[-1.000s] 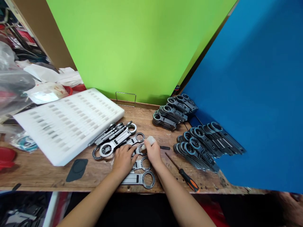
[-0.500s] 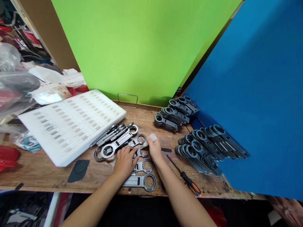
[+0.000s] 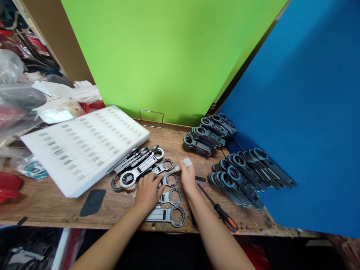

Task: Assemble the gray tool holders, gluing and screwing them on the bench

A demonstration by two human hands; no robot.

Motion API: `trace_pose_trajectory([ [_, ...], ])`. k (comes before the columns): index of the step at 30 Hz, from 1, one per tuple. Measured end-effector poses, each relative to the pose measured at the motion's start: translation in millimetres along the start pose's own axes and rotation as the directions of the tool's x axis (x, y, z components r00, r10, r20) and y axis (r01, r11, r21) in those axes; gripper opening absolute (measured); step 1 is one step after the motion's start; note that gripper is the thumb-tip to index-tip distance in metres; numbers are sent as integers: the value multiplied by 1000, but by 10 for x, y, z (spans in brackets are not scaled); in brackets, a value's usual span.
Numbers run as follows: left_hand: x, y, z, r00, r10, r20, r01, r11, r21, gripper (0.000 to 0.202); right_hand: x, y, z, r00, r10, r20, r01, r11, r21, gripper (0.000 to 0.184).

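My left hand (image 3: 147, 191) lies palm down on a row of flat silver-and-black ring-ended parts (image 3: 168, 215) near the table's front edge, its fingers bent over one of them. My right hand (image 3: 188, 176) is closed round a small white squeeze bottle (image 3: 186, 163), whose tip points left toward a ring-ended part (image 3: 168, 165). More of these flat parts (image 3: 137, 167) lie fanned out just beyond my left hand.
A white foam tray (image 3: 84, 146) with many slots lies at the left. Two stacks of dark assembled parts (image 3: 209, 135) (image 3: 247, 172) sit at the right by a blue panel. An orange-handled screwdriver (image 3: 222, 213), a small black piece (image 3: 200, 179) and a dark pad (image 3: 93, 201) lie on the wooden table (image 3: 50, 204).
My right hand with the white bottle has moved a little right and away from me, off the ring it was over. My left hand stays on the flat parts.
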State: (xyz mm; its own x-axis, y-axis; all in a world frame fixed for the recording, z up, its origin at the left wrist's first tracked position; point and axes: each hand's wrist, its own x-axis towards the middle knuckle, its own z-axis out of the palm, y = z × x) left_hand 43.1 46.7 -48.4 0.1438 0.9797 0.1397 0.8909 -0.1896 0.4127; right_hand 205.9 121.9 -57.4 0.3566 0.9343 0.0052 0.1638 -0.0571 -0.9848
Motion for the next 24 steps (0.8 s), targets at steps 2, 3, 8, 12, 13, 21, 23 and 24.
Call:
trace_pose_trajectory([
  [2,1,-2,-2,1000,-2,5,2,1000,2,28,-9,2,-30,1000,-2,-16,2,1000,-17,29],
  [3,1,-2,-4,1000,-3,7,3,1000,2,28,-15,2,-48,1000,-4,-20,3,1000,-27,29],
  [8,3,0,-12,1000,8,15,-8,1000,0,29,-73,-9,-152,999,-17,-44,14,997,-77,28],
  [12,2,13,-22,1000,-3,19,2,1000,24,29,-124,-3,-224,999,-34,-37,30,995,-99,28],
  [13,2,16,-25,1000,-5,19,4,1000,29,29,-135,0,-238,999,-39,-33,35,994,-102,29],
  [21,4,30,-45,1000,-5,15,4,999,47,28,-262,-19,-332,999,-37,-1,37,996,-77,28],
  [23,4,34,-53,1000,-3,16,2,999,51,29,-279,-37,-351,1000,-15,-3,15,999,-48,28],
  [24,4,35,-55,1000,-3,18,2,999,53,29,-277,-44,-357,1000,1,-9,-2,1000,-28,28],
])
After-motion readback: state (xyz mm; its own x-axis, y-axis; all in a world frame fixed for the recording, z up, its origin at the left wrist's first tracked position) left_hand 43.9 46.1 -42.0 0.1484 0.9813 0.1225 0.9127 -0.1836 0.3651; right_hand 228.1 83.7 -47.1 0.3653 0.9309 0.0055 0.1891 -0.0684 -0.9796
